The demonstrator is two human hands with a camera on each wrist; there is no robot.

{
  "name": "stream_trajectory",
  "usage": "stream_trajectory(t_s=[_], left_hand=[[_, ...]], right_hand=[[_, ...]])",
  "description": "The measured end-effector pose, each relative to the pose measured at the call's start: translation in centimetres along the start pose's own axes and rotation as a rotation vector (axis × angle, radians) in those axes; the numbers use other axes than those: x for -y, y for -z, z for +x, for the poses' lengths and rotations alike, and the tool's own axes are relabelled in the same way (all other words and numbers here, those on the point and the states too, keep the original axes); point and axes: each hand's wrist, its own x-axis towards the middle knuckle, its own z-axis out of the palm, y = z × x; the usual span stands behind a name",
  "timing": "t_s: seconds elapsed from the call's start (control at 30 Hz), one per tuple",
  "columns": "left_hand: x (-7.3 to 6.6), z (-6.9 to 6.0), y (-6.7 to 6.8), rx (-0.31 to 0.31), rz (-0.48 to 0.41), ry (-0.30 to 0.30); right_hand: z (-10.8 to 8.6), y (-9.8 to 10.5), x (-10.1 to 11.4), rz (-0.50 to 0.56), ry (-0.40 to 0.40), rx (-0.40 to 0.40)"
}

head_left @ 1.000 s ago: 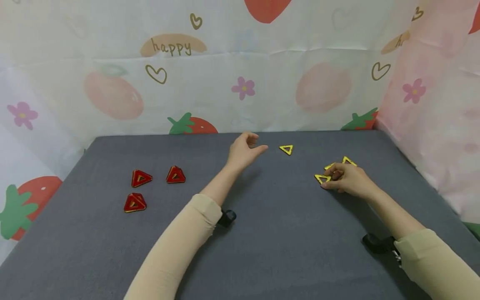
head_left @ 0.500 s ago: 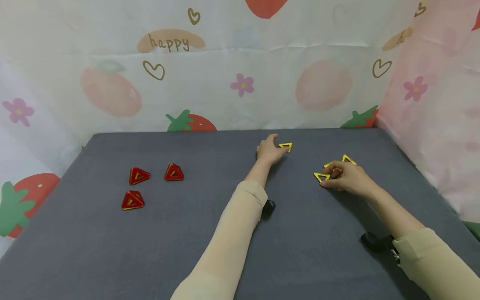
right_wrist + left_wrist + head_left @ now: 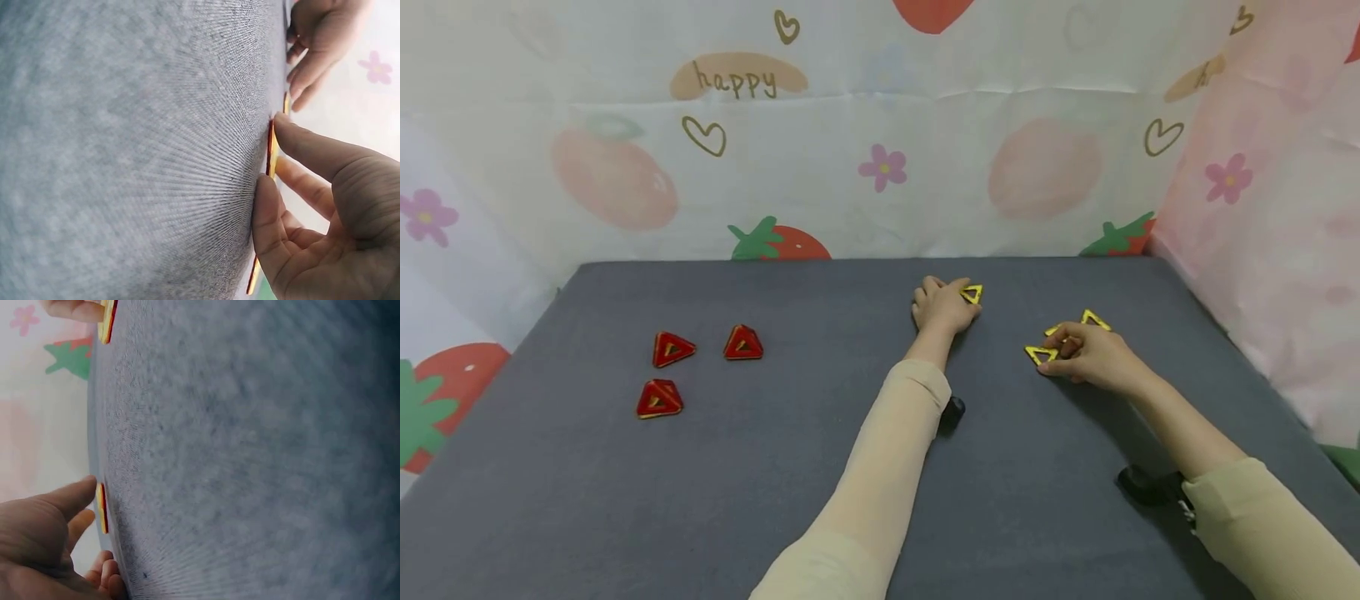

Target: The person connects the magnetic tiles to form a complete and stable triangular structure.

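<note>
Near the back edge, my left hand (image 3: 945, 308) has its thumb and a finger at the edges of a small flat yellow triangle frame (image 3: 973, 294). In the left wrist view that triangle (image 3: 102, 509) shows a red underside and lies on the cloth, beside the thumb. To the right, my right hand (image 3: 1096, 357) pinches a second yellow triangle (image 3: 1039, 355) by its edges. The right wrist view has this triangle (image 3: 272, 150) between thumb and finger, low over the cloth. Just behind the right hand lies another yellow triangle (image 3: 1096, 318); one more (image 3: 1051, 330) is mostly hidden by the fingers.
Three red triangular pieces (image 3: 743, 343) with yellow-rimmed openings stand on the left of the dark grey table (image 3: 700, 500). A patterned white cloth (image 3: 925, 200) hangs behind the table, with a pink one (image 3: 1285, 250) on the right side.
My left hand has reached right and away to the far yellow triangle, and its thumb and finger have come round it. The right hand has stayed almost still on its triangle.
</note>
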Motion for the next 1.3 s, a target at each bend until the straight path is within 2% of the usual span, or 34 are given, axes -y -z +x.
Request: stream_trajectory(t_s=[0.17, 0.3, 0.53, 0.77, 1.03, 1.3], left_hand=[[-0.1, -0.1, -0.3, -0.006, 0.064, -0.007], [-0.1, -0.1, -0.3, -0.020, 0.072, -0.015], [0.3, -0.1, -0.2, -0.050, 0.017, -0.018], [0.9, -0.1, 0.3, -0.033, -0.065, -0.022], [1.5, 0.6, 0.8, -0.014, -0.083, -0.022], [2.3, 0.8, 1.5, -0.029, -0.188, -0.047]], right_hand=[[-0.1, 0.0, -0.1, -0.001, 0.005, 0.005], [-0.1, 0.1, -0.1, 0.003, 0.020, 0.010], [-0.1, 0.2, -0.1, 0.016, 0.034, 0.010], [-0.2, 0.1, -0.2, 0.016, 0.035, 0.014], [-0.1, 0.0, -0.3, 0.011, 0.037, 0.010], [-0.1, 0.1, -0.1, 0.002, 0.034, 0.001]])
